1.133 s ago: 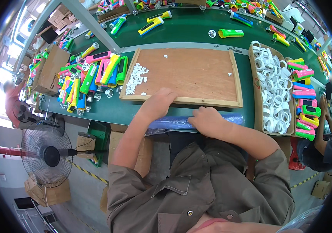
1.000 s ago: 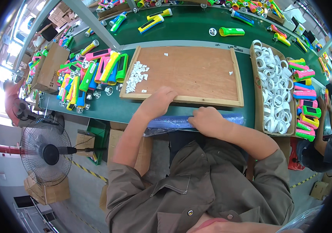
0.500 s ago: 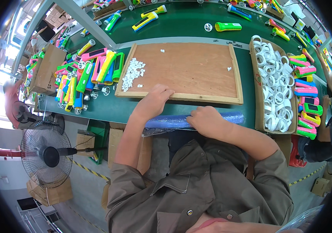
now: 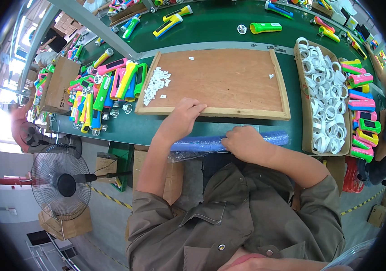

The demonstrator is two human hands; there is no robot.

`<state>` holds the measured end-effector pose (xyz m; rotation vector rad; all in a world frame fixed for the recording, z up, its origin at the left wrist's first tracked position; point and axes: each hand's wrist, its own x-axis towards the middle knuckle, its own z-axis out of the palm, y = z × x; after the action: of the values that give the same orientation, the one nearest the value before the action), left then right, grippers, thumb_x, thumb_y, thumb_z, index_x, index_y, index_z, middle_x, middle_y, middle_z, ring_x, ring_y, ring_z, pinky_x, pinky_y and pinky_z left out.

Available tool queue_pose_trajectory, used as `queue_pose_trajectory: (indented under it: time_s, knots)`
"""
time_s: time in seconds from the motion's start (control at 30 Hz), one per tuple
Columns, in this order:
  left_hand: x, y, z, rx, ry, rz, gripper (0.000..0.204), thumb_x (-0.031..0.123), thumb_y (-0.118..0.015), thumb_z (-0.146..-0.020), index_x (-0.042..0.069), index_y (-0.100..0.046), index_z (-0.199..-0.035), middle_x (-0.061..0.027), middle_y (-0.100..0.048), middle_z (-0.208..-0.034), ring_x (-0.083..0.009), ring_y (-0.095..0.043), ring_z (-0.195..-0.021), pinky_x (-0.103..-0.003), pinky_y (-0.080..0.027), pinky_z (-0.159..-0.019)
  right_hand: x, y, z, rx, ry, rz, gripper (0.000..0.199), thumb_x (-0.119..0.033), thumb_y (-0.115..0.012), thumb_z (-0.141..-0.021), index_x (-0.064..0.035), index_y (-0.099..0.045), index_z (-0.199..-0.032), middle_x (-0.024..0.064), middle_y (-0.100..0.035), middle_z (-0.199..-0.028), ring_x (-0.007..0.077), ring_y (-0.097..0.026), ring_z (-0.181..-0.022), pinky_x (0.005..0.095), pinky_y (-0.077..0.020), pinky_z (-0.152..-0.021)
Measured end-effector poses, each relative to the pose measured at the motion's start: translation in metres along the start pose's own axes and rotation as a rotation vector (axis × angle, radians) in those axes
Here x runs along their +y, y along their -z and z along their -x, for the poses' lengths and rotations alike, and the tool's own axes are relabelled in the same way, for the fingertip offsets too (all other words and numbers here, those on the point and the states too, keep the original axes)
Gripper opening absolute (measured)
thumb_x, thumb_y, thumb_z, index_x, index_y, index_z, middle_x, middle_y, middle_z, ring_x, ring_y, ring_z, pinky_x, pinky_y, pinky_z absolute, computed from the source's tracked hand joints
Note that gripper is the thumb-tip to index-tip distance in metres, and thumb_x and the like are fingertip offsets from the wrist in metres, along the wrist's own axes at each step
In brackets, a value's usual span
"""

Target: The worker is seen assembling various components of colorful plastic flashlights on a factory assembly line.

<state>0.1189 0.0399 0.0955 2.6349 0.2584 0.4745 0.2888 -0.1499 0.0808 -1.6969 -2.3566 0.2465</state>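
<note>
My left hand (image 4: 181, 118) is closed over the front rim of a shallow wooden tray (image 4: 242, 112), its fingertips on the wood. Small white pieces (image 4: 158, 84) lie heaped at the tray's left side, with a few single ones apart from them. Between the tray and my body, a long blue roll (image 4: 197, 143) in clear bubble wrap lies along the table's near edge. My right hand (image 4: 246, 143) rests on this roll with its fingers curled against it; the undersides of those fingers are hidden.
A carton of white rings (image 4: 323, 95) stands right of the tray, with colourful flashlight bodies (image 4: 361, 105) beyond it. More flashlight bodies (image 4: 125, 81) and clear lens cups are piled at the left. A metal post (image 4: 98, 29) rises there; a fan (image 4: 64, 185) stands on the floor.
The whole view has shifted slightly. My left hand stays at the tray's front rim and my right hand stays on the blue roll.
</note>
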Motion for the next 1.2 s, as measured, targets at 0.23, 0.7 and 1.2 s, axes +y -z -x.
queue_pose_trajectory:
  time_s: [0.23,0.7,1.2]
  knots:
    - [0.001,0.001,0.001,-0.032,-0.019,-0.006,0.032,-0.006,-0.061,-0.082,0.0,-0.066,-0.113,-0.0145,-0.062,-0.104,-0.033,-0.059,-0.101,-0.039,-0.049,-0.088,0.0,0.001,0.001,-0.011,-0.008,-0.017,0.01,-0.014,-0.06,-0.079,-0.0081,-0.068,-0.08,0.0108,-0.065,-0.077,0.0285,-0.067,-0.077,0.0405,-0.0532,-0.063]
    - [-0.002,-0.005,0.008,0.022,-0.025,0.056,0.031,-0.006,-0.058,-0.082,-0.001,-0.066,-0.112,-0.0142,-0.062,-0.1,-0.0335,-0.058,-0.096,-0.04,-0.049,-0.084,-0.001,0.001,0.0,0.019,-0.005,-0.041,0.01,-0.014,-0.059,-0.079,-0.0079,-0.067,-0.08,0.0101,-0.064,-0.077,0.0283,-0.066,-0.078,0.0401,-0.0526,-0.065]
    - [-0.006,-0.004,0.007,0.023,-0.005,0.065,0.032,-0.005,-0.064,-0.081,0.001,-0.067,-0.112,-0.0121,-0.062,-0.099,-0.0304,-0.059,-0.096,-0.038,-0.049,-0.084,0.009,-0.002,-0.003,0.038,-0.019,-0.036,0.008,-0.013,-0.06,-0.077,-0.0078,-0.066,-0.078,0.0089,-0.063,-0.075,0.0282,-0.065,-0.075,0.0403,-0.0517,-0.062]
